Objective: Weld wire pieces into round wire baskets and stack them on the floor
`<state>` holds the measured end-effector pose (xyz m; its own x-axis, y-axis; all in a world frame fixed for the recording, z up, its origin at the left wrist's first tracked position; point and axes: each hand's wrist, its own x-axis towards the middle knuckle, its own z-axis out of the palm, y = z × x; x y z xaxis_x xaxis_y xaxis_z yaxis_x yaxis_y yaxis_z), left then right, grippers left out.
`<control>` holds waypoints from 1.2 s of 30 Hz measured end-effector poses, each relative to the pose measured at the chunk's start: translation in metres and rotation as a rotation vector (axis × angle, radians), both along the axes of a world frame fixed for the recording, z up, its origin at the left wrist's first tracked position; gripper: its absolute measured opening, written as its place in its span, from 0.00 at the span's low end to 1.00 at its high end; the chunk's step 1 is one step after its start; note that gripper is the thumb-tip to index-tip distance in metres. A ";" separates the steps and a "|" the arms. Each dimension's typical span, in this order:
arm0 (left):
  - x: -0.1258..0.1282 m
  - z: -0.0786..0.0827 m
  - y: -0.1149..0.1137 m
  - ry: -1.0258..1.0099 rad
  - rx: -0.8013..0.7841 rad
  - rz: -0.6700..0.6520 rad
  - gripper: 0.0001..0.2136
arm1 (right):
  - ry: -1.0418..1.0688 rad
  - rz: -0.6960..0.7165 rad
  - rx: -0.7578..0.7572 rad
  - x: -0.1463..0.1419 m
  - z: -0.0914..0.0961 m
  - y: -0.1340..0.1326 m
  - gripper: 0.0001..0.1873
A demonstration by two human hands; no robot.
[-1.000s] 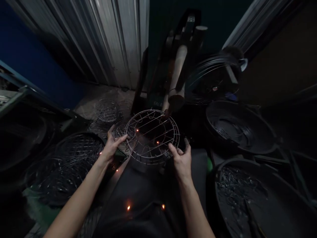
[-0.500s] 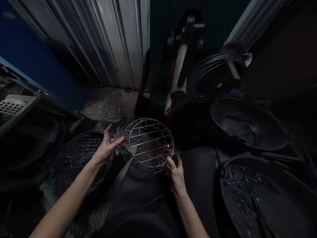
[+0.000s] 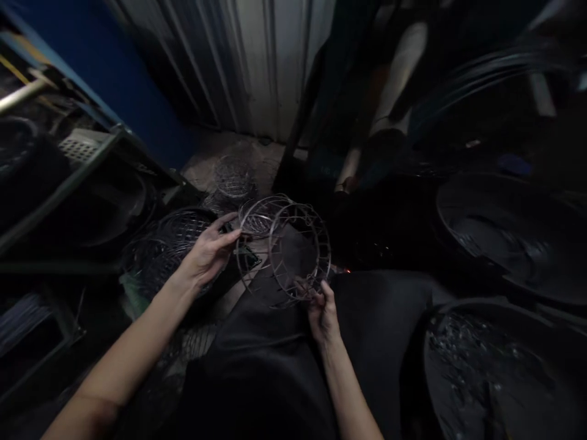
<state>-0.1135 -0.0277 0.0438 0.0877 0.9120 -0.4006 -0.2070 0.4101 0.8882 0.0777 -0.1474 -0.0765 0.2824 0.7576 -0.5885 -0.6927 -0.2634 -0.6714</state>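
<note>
A round wire rack (image 3: 271,244) is held up in front of my dark apron, tilted so that its two rings and the short wires between them show. My left hand (image 3: 206,252) grips its left rim with the thumb and fingers. On the lower right rim, my right hand (image 3: 324,315) pinches the wire; some of its fingertips are hidden behind the rack. Beyond the rack, more round wire racks (image 3: 233,177) lie piled on the floor.
At left, a dark basin (image 3: 169,244) contains wire grids beside a green metal shelf frame (image 3: 77,183). Two black tubs stand on the right; the nearer tub (image 3: 428,360) holds small wire pieces. A machine with a pale cylindrical arm (image 3: 398,73) rises ahead, near a corrugated wall (image 3: 270,73).
The rack has turned from a flat, barred face to a tilted view through its rings. Both hands still hold it. My view has swung left, so the surroundings sit further right.
</note>
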 end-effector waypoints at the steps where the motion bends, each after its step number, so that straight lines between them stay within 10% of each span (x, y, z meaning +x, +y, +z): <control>1: 0.002 0.002 -0.002 -0.028 -0.008 0.006 0.29 | 0.053 -0.002 -0.002 -0.001 -0.002 -0.001 0.23; 12: -0.005 0.010 -0.019 -0.155 0.080 -0.015 0.25 | 0.460 0.018 -0.078 -0.017 -0.015 -0.019 0.13; 19: -0.021 -0.048 -0.020 -0.007 0.134 -0.095 0.23 | 0.556 0.013 -0.179 -0.024 -0.006 -0.018 0.13; 24: -0.021 -0.075 -0.065 0.248 0.261 -0.420 0.23 | 0.562 0.023 -0.228 -0.022 0.004 -0.012 0.15; 30: 0.002 -0.065 -0.098 0.389 0.304 -0.343 0.14 | 0.606 0.083 -0.293 -0.027 0.021 -0.005 0.18; 36: 0.020 -0.022 -0.051 0.389 0.364 -0.276 0.12 | 0.483 0.398 -0.212 -0.026 0.050 -0.032 0.29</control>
<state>-0.0933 -0.0791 0.0215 0.2500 0.9612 -0.1168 0.2326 0.0575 0.9709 0.0517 -0.1791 -0.0264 -0.3286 0.6030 -0.7269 -0.7255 -0.6539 -0.2145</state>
